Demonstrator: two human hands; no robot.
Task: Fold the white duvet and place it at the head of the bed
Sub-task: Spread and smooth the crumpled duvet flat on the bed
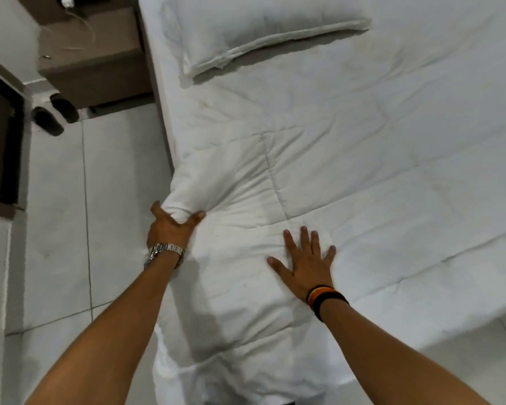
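Note:
The white quilted duvet (348,159) lies spread over the bed, wrinkled near its left edge. My left hand (170,226), with a metal watch on the wrist, grips a bunched fold of the duvet at the bed's left edge. My right hand (304,261), with dark bands on the wrist, lies flat on the duvet with fingers spread, a little to the right of the left hand. A white pillow (263,27) rests at the head of the bed, at the top of the view.
A brown bedside unit (94,62) with a white cable stands left of the pillow. A pair of dark slippers (56,115) sits on the pale tiled floor (100,200) beside the bed. A dark-framed opening is at the far left.

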